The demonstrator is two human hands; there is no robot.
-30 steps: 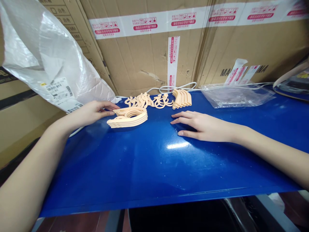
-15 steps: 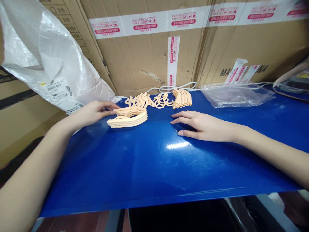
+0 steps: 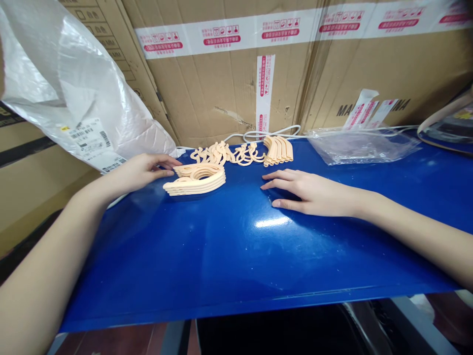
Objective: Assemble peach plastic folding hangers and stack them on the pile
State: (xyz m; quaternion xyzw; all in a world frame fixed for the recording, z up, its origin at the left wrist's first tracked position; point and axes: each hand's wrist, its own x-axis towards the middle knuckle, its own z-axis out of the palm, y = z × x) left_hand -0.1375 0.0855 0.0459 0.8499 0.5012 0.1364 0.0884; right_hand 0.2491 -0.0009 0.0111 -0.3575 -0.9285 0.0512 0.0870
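A stack of peach plastic hangers (image 3: 197,179) lies flat on the blue table top (image 3: 236,246). My left hand (image 3: 142,170) rests at the stack's left end, fingers stretched out and touching its edge. My right hand (image 3: 308,191) lies flat on the table to the right of the stack, fingers spread, holding nothing. Behind the stack lie several loose hanger hooks (image 3: 225,153) and a second bundle of hangers (image 3: 279,149) standing on edge.
Taped cardboard boxes (image 3: 258,64) wall off the back. A white plastic bag (image 3: 66,88) hangs over the left edge. A clear plastic bag (image 3: 360,145) and a white cable (image 3: 273,132) lie at the back right. The near edge drops off.
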